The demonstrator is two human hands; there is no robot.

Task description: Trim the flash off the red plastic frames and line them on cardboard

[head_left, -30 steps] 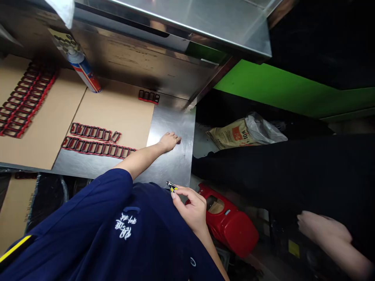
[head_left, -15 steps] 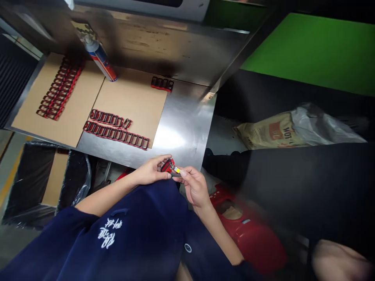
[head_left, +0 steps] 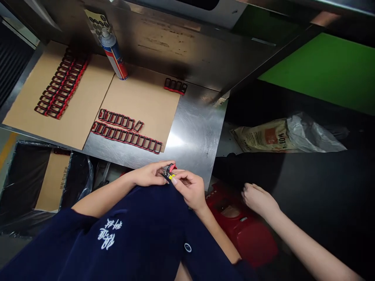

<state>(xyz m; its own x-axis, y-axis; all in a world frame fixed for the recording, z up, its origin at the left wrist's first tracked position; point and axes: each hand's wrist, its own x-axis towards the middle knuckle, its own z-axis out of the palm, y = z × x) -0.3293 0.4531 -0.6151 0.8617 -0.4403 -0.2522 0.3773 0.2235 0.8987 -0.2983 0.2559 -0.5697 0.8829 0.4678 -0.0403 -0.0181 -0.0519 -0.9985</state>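
At far left below the table's edge, one box lined with shiny black plastic (head_left: 23, 175) holds a piece of brown cardboard (head_left: 49, 183). On the brushed-metal table (head_left: 195, 134) lie two flat tan cardboard sheets: the left sheet (head_left: 74, 130) carries two adjoining rows of red-and-black rectangular frames (head_left: 60, 86), too dark at the far end to count. One blue-and-red spray can (head_left: 115, 58) with a white top stands near the seam. The right sheet (head_left: 140, 97) bears a row of about six frames (head_left: 119, 119) with one more tilted at its right end, a nearer row of about eleven (head_left: 129, 137), and four (head_left: 175, 86) near the back corner. Before the table's front edge, the left hand (head_left: 150, 173) has its grip closed on one red-and-black part (head_left: 172, 167); the right hand (head_left: 190, 189) pinches one small yellow-and-black metal-tipped tool (head_left: 172, 176) against or just beside it; contact is unclear. Farther right are one red plastic object (head_left: 252, 238), one co-worker's hand (head_left: 260, 199) and one printed beige sack (head_left: 263, 136).
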